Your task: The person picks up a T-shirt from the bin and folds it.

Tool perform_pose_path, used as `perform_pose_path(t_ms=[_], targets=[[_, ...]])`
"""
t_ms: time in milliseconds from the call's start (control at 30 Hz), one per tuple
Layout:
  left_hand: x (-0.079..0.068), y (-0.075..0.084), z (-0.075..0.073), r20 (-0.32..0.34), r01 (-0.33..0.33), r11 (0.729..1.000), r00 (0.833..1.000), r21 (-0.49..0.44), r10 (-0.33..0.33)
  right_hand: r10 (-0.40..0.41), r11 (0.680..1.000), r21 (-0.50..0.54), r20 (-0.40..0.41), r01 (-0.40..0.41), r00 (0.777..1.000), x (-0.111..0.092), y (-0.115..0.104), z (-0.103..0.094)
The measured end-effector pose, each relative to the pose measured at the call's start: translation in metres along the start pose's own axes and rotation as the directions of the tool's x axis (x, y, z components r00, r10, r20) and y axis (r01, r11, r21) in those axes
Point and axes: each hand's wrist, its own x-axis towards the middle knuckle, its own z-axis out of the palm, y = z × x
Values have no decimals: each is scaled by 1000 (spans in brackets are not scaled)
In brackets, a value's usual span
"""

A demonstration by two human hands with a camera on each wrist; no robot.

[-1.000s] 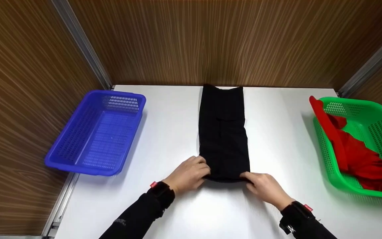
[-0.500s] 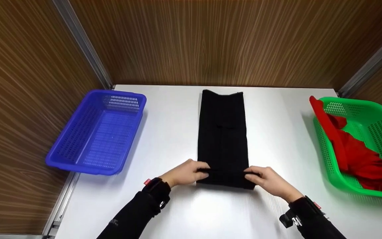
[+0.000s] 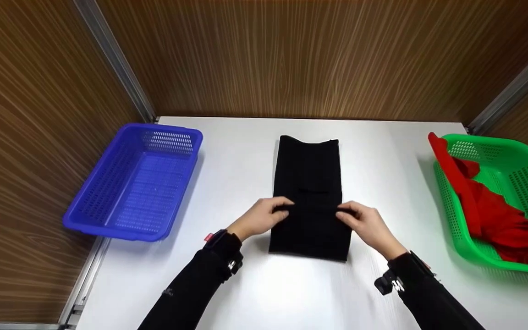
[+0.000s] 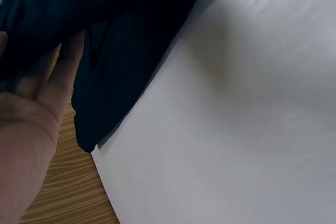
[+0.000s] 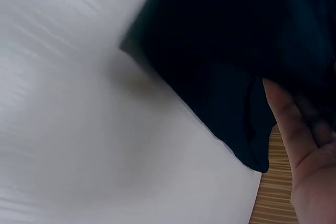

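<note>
A black garment (image 3: 310, 169) lies in a narrow strip on the white table, its near end folded back over itself. The left hand (image 3: 264, 215) pinches the folded edge at its left side, and the right hand (image 3: 367, 224) pinches the same edge at its right side. In the left wrist view the cloth (image 4: 126, 45) looks dark blue-green and drapes over the left fingers (image 4: 65, 69). The right wrist view has the cloth (image 5: 210, 35) hanging over the right fingers (image 5: 286, 114), with a corner close to the table edge. Some fingertips are hidden under the fabric.
A blue plastic basket (image 3: 72, 224) with nothing in it stands at the left of the white table (image 3: 232, 160). At the right, a green basket (image 3: 459, 243) holds a red garment (image 3: 497, 215) hanging partly over its rim. Wood-grain panels (image 3: 310, 59) enclose the table.
Both hands have gripped the near end of the black garment and carried it away from the person, folding it over. The far end has slid nearer, so the strip is shorter.
</note>
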Motion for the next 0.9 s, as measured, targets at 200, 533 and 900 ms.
perform_pose_path(t_ms=[200,533,900], targets=[[23,-1,-3,-119,11,1000,993,-24,-14,9,998,-66,-74,-14,997,25,-3,0],[54,-10,-5,-211,31,987,975,-158,-64,64,990,-120,-92,-75,994,59,5,4],[77,-22,3,-246,64,982,963,-179,-108,103,976,-180,-135,-127,985,77,20,18]])
